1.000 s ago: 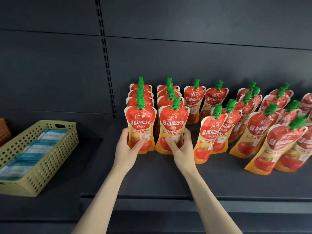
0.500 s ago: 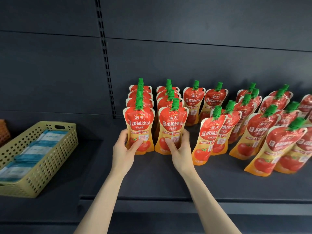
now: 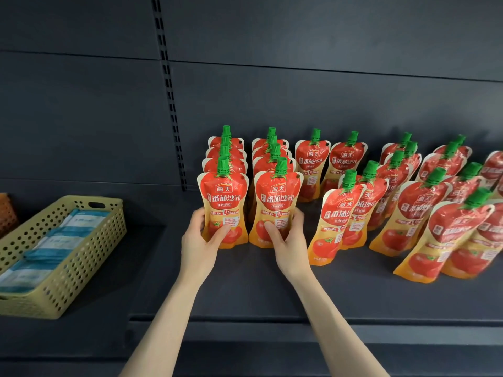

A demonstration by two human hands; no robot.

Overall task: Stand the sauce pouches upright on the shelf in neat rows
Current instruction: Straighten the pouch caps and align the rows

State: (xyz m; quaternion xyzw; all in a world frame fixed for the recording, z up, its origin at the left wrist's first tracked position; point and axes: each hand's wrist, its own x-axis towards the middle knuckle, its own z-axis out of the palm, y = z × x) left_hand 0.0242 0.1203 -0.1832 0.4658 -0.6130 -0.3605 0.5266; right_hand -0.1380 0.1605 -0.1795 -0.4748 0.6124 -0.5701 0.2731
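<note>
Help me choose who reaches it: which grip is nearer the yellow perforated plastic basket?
Left. The left grip is right of the basket, apart from it; the right grip is farther right.

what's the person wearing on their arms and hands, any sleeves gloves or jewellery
Nothing that shows. The left hand and right hand are bare, with no gloves and no rings. The left forearm and right forearm are uncovered down to the picture's bottom edge: no sleeve, watch or bracelet in view.

Two slim bare forearms [image 3: 168, 322] are showing, ending in a bare left hand [image 3: 200, 240] and bare right hand [image 3: 288, 246], fingers slender.
</note>
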